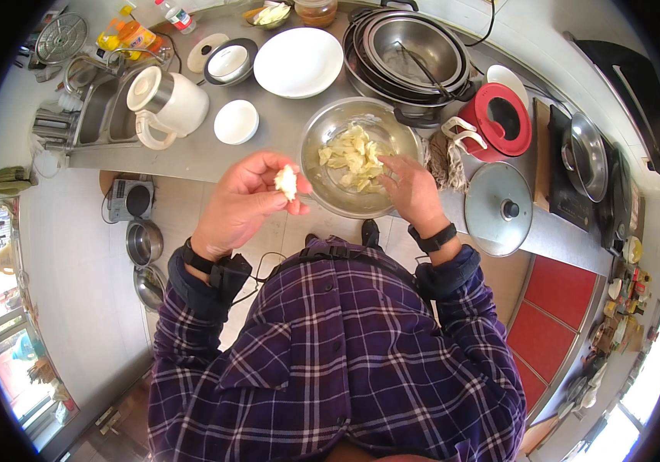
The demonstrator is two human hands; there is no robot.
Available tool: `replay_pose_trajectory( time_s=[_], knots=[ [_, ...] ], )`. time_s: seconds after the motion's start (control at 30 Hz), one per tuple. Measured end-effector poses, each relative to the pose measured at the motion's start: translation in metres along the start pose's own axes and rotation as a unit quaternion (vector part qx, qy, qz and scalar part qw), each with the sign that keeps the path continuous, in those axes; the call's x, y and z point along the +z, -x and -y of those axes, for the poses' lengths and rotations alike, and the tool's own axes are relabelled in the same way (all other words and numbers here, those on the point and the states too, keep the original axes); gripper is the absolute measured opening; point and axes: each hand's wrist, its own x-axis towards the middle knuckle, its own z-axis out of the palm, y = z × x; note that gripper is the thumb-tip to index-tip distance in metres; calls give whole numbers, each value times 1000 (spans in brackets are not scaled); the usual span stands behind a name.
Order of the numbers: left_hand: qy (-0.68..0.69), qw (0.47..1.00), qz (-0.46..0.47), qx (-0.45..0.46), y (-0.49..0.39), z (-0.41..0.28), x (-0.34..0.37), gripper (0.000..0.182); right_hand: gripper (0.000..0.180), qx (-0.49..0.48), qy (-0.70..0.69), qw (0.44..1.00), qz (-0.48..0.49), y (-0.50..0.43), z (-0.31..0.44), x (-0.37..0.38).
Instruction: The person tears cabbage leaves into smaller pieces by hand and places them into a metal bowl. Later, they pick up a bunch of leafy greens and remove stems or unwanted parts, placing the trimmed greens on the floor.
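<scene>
Between the thumb and fingers of my left hand (249, 196) is a small pale yellow cabbage piece (286, 183). That hand is raised just left of a wide stainless steel bowl (321, 124). Torn pale leaves, apparently cabbage (354, 155), lie heaped in the bowl. My right hand (413, 187) reaches over the bowl's right rim, with its fingertips at the edge of the heap. Its fingers look apart, and nothing shows in them.
A white bowl (236, 122) and a jug (182, 107) stand left on the steel counter. Behind are a large white plate (298, 62) and nested pans (358, 63). To the right are a cloth (447, 164), a red pot (483, 130) and a glass lid (491, 216).
</scene>
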Motion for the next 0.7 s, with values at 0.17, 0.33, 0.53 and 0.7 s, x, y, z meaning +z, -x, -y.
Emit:
replay_pose_trajectory(
  time_s=[0.17,0.33,0.53,0.7],
  knots=[
    [33,998,-44,-36,11,35,-32,31,16,69,-43,993,-80,14,-13,-8],
    [-4,991,-88,-102,8,83,-61,16,24,145,-16,980,-137,37,-36,-18],
    [-224,936,-182,-203,-12,115,-54,32,48,237,-45,965,-103,54,-52,-9],
    [-206,931,-193,-229,-40,135,-54,55,64,270,-114,955,-56,54,-56,0]
  ],
)
